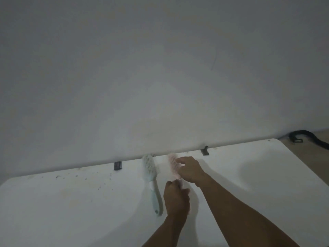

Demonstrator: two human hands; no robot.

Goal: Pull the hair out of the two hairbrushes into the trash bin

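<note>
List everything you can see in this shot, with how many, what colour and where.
Table: one, white, speckled with dirt on its left part, against the wall.
Wall: one, pale grey, behind the table.
Green hairbrush: one, mint green, lying on the table, left of the hands.
Pink hairbrush: one, pale pink, under both hands.
Black clips: two, along the table's far edge.
Black strap: one, on the floor, far right.
Trash bin: none in view.
Left hand: grip shut on the pink hairbrush's handle.
Right hand: fingers on its bristles.
</note>
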